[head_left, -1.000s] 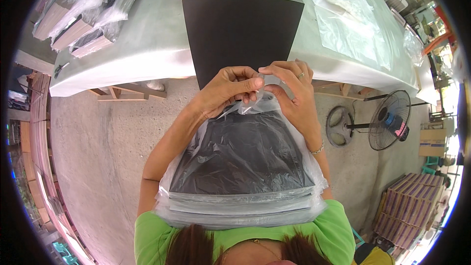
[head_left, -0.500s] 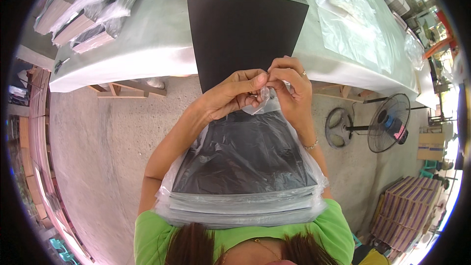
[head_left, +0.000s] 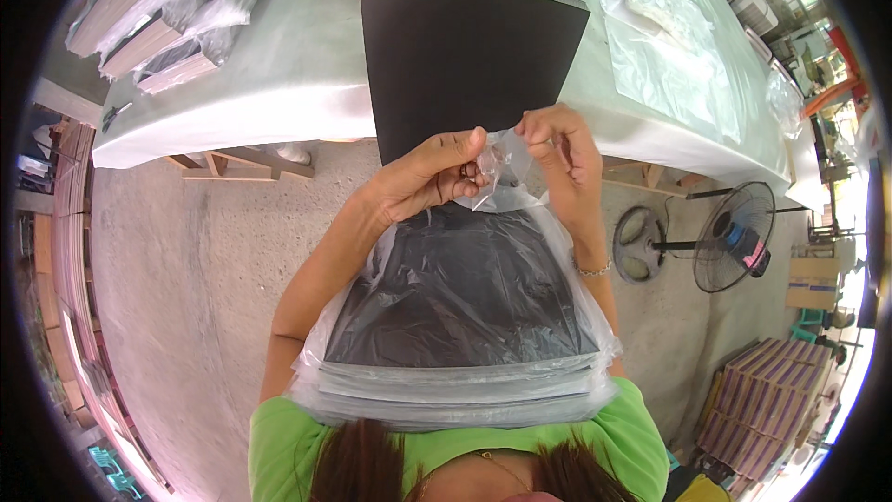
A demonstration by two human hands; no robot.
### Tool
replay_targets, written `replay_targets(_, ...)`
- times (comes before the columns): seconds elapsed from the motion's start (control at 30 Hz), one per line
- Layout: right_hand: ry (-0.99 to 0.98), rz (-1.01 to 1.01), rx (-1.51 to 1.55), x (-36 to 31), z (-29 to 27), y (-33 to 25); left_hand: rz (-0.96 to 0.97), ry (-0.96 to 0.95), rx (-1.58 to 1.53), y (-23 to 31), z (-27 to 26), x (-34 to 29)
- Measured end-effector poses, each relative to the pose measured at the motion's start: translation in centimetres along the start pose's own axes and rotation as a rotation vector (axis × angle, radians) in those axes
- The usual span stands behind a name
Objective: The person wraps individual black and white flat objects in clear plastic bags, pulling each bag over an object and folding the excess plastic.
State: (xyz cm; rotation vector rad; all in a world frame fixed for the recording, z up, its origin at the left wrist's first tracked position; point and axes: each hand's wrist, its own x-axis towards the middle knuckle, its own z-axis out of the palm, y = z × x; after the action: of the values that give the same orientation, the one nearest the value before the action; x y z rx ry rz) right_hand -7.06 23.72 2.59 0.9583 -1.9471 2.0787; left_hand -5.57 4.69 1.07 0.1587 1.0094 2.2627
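Against my body lies a clear plastic bag [head_left: 506, 160] wrapped round a thick stack of black sheets [head_left: 465, 288]. The bag's gathered far end rises between my two hands. My left hand [head_left: 432, 175] has its fingers curled on the left side of that plastic, thumb raised. A pinch of my right hand [head_left: 564, 153] holds the plastic's upper right edge, thumb and forefinger together. Just beyond my hands, another stack of black sheets [head_left: 469, 60] hangs over the near edge of the table; my hands hide part of its lower end.
The table [head_left: 279, 84] has a pale cover. Several plastic-wrapped stacks [head_left: 144, 46] lie at its far left, near a small dark tool [head_left: 116, 117]. Loose clear bags [head_left: 664, 56] lie at the right. A fan [head_left: 736, 237] stands on the floor, with striped bundles [head_left: 767, 400] nearer me.
My hands have moved apart, the right one shifting slightly rightward. More of the bag's end now shows spread between them. The left thumb has lifted away from the right hand's fingers.
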Motion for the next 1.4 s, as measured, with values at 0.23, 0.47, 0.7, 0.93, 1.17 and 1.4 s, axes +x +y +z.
replay_targets(0.23,-0.145,-0.131,-0.548,0.5,0.7,-0.6,-0.011,-0.051,0.015,-0.1,0.9,0.0)
replay_targets(0.47,-0.102,-0.048,-0.336,0.1,1.4,-0.2,-0.024,-0.082,-0.006,-0.3,0.8,-0.1)
replay_targets(0.7,0.002,-0.062,0.125,0.1,1.4,1.0,-0.045,-0.024,-0.057,-0.6,0.5,-0.2)
replay_targets(0.93,0.168,0.070,0.312,-0.2,-2.2,0.7,0.055,0.176,0.251,0.4,-2.4,-1.4)
replay_targets(1.17,0.106,0.233,-0.303,0.9,-0.6,-0.5,0.659,0.622,1.220,1.5,-0.4,-0.7)
replay_targets(1.4,-0.468,0.733,0.067,1.9,-3.1,-0.4,0.281,0.092,0.506,0.7,-0.5,-0.1)
